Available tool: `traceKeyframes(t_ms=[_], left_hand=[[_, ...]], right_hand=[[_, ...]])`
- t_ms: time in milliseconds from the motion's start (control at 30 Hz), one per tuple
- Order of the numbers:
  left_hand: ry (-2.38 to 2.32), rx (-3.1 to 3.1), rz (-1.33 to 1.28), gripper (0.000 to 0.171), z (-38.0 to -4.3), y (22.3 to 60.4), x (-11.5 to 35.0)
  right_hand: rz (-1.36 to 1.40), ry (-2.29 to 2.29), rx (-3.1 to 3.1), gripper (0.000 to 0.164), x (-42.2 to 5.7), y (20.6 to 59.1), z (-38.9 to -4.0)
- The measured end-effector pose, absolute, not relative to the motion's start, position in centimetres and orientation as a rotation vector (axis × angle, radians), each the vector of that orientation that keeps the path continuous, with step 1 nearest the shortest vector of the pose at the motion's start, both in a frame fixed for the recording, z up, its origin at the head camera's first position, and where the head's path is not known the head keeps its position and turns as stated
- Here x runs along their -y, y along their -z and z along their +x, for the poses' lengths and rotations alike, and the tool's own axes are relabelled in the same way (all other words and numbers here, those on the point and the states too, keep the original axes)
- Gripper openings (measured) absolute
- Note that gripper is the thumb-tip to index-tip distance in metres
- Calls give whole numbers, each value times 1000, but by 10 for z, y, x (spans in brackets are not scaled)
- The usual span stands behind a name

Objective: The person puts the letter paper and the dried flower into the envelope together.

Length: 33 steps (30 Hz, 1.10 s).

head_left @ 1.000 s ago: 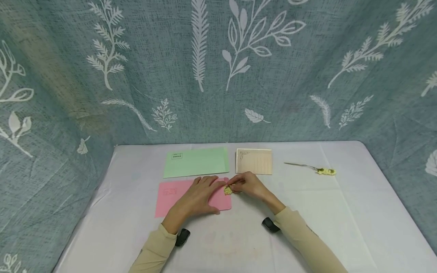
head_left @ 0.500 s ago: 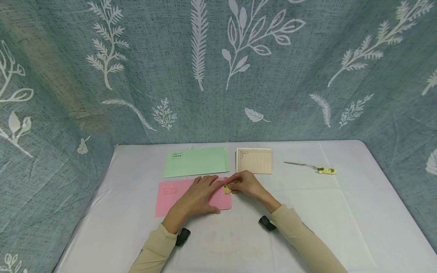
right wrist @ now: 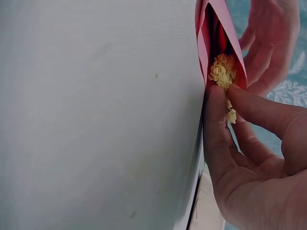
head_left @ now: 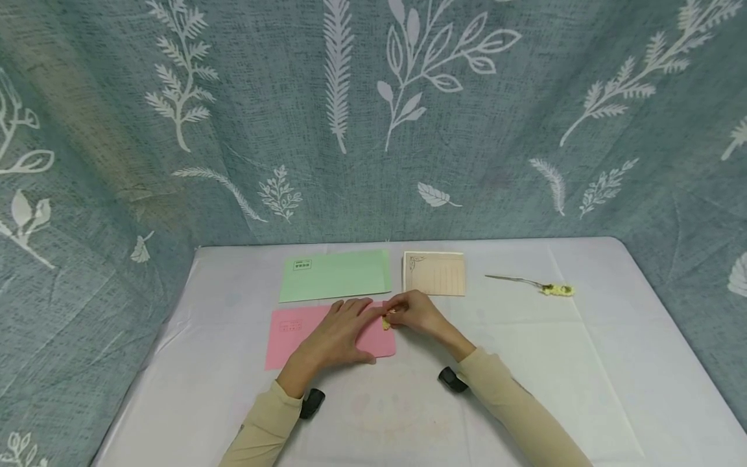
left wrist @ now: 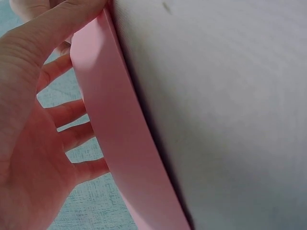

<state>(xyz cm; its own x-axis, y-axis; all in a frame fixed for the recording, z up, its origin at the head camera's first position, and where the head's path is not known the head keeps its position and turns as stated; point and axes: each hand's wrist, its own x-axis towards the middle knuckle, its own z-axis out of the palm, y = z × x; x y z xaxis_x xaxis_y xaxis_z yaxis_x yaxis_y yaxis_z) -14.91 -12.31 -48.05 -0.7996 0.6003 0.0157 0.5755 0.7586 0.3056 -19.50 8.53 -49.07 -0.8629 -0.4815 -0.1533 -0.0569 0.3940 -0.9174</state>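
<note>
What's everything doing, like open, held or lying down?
Pink envelope: mouth open
Held flowers: pinched, at that mouth
Left hand: holding pink envelope
Right hand: pinching flowers
Green envelope: flat, can't tell if sealed
Lined paper: flat
Other flower stem: lying unheld

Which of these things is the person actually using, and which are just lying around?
Seemingly in use:
- pink envelope, under the left hand
- yellow flower sprig, pinched by the right hand

Lying about:
- green envelope
- lined paper
- second flower sprig
</note>
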Motion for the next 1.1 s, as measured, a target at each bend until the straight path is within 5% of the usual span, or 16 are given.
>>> traceKeyframes(t_ms=[1100], left_hand=[[-503,-2904,1070,82,-149,480,120]], right_hand=[[-451,1509,-2111,29,-81,498,-194]])
